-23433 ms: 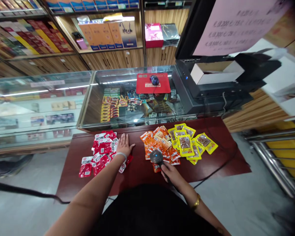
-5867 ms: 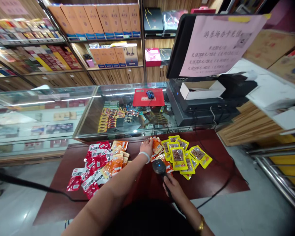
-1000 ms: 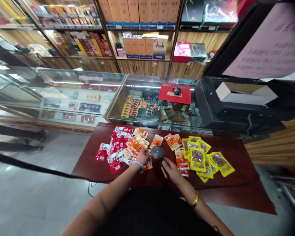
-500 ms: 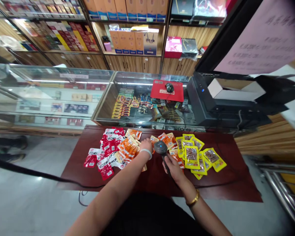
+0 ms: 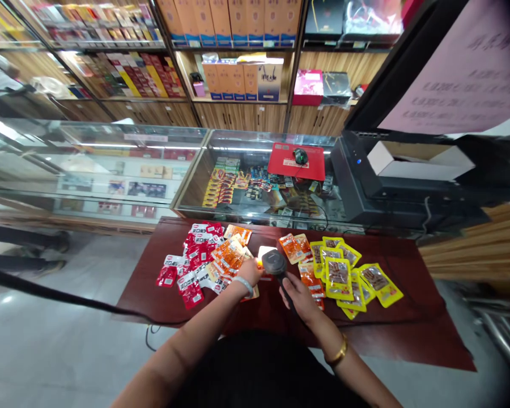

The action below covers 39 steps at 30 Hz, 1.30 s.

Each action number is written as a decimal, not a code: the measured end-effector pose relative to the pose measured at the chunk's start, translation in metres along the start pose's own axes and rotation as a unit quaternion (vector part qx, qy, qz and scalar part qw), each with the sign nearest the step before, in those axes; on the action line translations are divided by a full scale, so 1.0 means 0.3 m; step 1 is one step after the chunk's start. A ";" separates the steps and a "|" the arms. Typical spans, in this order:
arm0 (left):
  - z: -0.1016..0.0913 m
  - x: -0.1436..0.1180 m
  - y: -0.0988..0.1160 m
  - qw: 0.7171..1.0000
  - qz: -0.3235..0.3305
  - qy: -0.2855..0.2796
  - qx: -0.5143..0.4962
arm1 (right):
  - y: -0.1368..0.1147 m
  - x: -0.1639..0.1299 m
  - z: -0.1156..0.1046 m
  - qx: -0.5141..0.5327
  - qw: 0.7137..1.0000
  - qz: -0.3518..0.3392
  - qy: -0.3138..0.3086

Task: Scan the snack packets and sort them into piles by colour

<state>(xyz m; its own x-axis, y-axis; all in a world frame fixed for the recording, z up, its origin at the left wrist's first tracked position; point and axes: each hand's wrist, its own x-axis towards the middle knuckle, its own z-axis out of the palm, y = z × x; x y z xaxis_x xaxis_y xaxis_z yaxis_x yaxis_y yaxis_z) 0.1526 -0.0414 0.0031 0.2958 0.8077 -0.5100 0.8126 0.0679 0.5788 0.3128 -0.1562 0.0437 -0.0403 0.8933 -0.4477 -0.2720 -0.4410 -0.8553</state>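
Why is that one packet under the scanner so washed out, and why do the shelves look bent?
Head view: the scanner in the right hand lights the packet at the left hand, bleaching it; glare streaks cross the glass counter; the wide lens bows the shelves.

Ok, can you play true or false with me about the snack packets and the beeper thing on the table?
1. The right hand holds the scanner. True.
2. The yellow packets lie at the left end of the table. False: they lie on the right; the red packets are on the left.
3. The left hand holds a packet lit up under the scanner. True.
4. The computer mouse sits on a blue pad. False: the pad is red.
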 end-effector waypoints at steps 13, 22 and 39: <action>-0.239 -0.124 -0.255 0.954 -0.160 0.207 0.144 | 0.089 -0.067 -0.046 0.011 0.999 0.035 0.032; 0.012 0.059 0.070 0.959 0.101 0.155 0.215 | 0.109 -0.145 -0.120 0.044 0.990 0.026 0.129; 0.119 0.189 0.194 0.947 0.062 -0.114 0.295 | 0.187 -0.253 -0.168 0.125 0.968 0.086 0.198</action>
<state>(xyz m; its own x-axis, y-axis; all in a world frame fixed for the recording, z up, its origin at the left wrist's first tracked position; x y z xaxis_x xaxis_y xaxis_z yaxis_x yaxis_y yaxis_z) 0.2347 -0.0125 -0.0149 0.4533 0.6367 -0.6238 0.8838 -0.4120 0.2218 0.3491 -0.2532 0.0165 0.2534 0.6831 -0.6850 -0.5200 -0.5010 -0.6919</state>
